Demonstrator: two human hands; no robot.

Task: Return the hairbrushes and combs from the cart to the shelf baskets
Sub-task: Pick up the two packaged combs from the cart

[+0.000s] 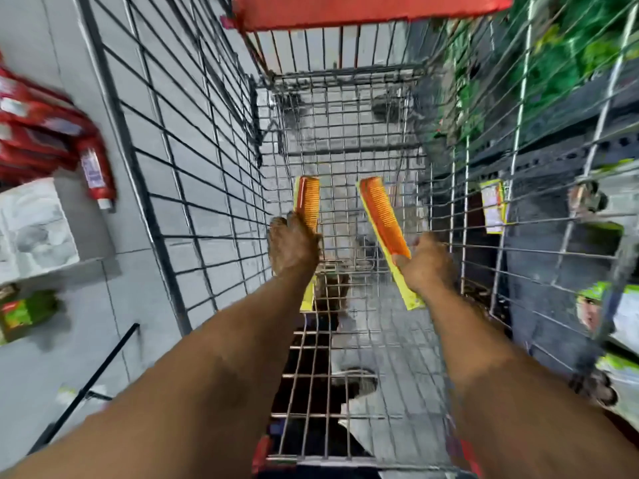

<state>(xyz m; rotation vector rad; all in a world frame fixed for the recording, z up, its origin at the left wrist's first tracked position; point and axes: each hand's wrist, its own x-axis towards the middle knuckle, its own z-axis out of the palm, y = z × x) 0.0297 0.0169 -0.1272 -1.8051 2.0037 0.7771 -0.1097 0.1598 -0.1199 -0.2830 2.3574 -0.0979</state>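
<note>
Two orange combs on yellow backing cards, one in each hand, held inside a wire shopping cart (345, 160).

Left hand (293, 248): fingers closed around the lower part of the left comb (307, 202), card end showing below the wrist. Right hand (427, 266): fingers wrapped around the right comb (383, 219), which tilts up and to the left. Both combs sit above the cart's mesh floor, apart from each other. Further carded item (495, 205) beyond the right cart wall; blurred, type unclear. Red packages (45, 133) at left.
</note>
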